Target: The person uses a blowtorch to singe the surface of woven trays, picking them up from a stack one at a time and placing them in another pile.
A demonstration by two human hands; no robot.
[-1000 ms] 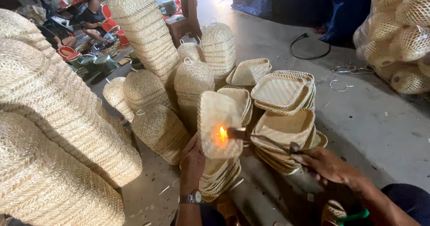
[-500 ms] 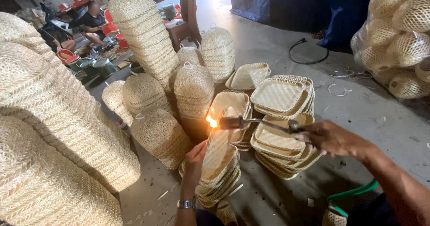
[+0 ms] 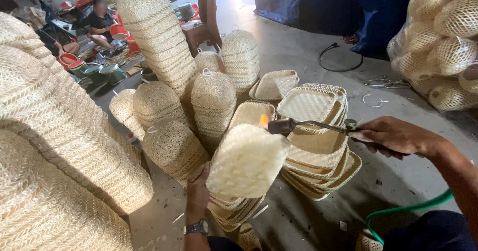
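Note:
My left hand (image 3: 198, 193) grips a square woven bamboo tray (image 3: 247, 160) from below and holds it tilted up, its underside toward me, above a low stack of the same trays (image 3: 234, 212). My right hand (image 3: 398, 137) is closed on the handle of a gas torch (image 3: 311, 126). The torch nozzle points left and a small orange flame (image 3: 263, 121) burns at the tray's upper edge. A green hose (image 3: 406, 209) trails from under my right arm.
A taller stack of square trays (image 3: 318, 146) stands under the torch. Stacks of domed woven baskets (image 3: 214, 101) and big leaning columns of them (image 3: 50, 146) fill the left. A bag of round baskets (image 3: 443, 42) sits far right. A person (image 3: 102, 24) sits far back on the left.
My left hand has lifted the tray and turned its underside toward me. The torch has stayed near the tray's top edge, and the flame looks smaller.

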